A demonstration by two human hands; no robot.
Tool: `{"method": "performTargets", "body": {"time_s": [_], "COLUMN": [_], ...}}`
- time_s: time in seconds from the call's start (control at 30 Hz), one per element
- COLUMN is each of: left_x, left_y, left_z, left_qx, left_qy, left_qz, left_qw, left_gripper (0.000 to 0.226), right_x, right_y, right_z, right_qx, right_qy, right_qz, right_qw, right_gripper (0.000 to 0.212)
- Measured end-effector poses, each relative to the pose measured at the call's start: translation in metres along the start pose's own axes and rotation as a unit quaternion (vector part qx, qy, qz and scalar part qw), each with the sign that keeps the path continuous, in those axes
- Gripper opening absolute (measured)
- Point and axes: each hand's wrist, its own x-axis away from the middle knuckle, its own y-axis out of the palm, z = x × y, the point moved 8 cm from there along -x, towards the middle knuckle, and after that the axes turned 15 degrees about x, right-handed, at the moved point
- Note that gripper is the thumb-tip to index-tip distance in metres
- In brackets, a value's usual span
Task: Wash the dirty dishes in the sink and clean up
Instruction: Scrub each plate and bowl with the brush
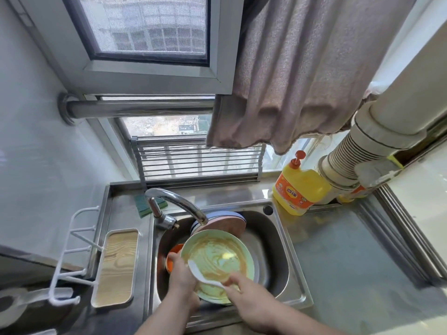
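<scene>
Over the steel sink (285,240), the person held a pale green plate (217,257) tilted toward themselves, its face smeared with brown sauce. The left hand (182,278) had its grip curled round the plate's near-left rim, steadying it above the basin. The right hand (251,301) pinched the handle of a white spoon (205,274), whose bowl lay against the dirty face of the plate near the left edge.

Behind the plate, a stack of dishes (227,220), pink on top with bluish rims beneath, leaned at the back of the basin just under the faucet (179,204). An orange bowl (173,257) sat low at the left of the basin, partly hidden by the left hand. No water could be seen running from the spout.

My judgement was that the work stood at an early step: the spoon was being used to scrape or lift off the plate, and none of the dishes looked washed. The next move called for freeing the spoon, fetching the green sponge (151,205) from the tabletop (350,250) behind the faucet, and taking soap from the yellow detergent bottle (300,187) standing at the back right. Turning on the water needed one hand free, so the plate would have to rest in the basin first.
</scene>
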Motion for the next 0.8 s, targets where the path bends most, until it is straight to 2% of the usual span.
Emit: {"method": "performTargets", "body": {"time_s": [0.1,0.23,0.33,0.5,0.63,0.73,0.8], "left_x": [-0.014,0.007,-0.002,-0.008,-0.009,-0.020,-0.017], "left_y": [-0.005,0.019,0.012,0.014,-0.003,-0.015,-0.010], "left_z": [0.009,-0.007,0.005,0.008,0.021,0.033,0.038], "left_qx": [0.012,0.022,0.045,0.033,0.033,0.026,0.022], "left_qy": [0.005,-0.017,-0.002,0.049,0.097,0.132,0.141], "left_qz": [0.021,-0.010,-0.015,-0.022,0.014,0.021,0.020], "left_qw": [1.000,1.000,0.999,0.998,0.995,0.991,0.990], "left_gripper": [0.094,0.092,0.096,0.045,0.036,0.036,0.036], "right_x": [0.004,-0.007,-0.004,-0.001,0.017,0.027,0.022], "right_y": [-0.003,-0.016,-0.008,-0.007,-0.021,-0.051,-0.067], "right_z": [0.005,-0.010,0.001,0.009,0.027,0.053,0.065], "right_qx": [-0.003,-0.020,-0.003,-0.007,0.097,0.245,0.298], "right_qy": [-0.001,-0.009,-0.010,-0.017,-0.019,-0.007,0.006], "right_qz": [-0.015,0.044,0.011,0.018,-0.001,0.014,0.036], "right_qw": [1.000,0.999,1.000,1.000,0.995,0.969,0.954], "right_gripper": [0.007,0.011,0.016,0.012,0.015,0.021,0.021]}}
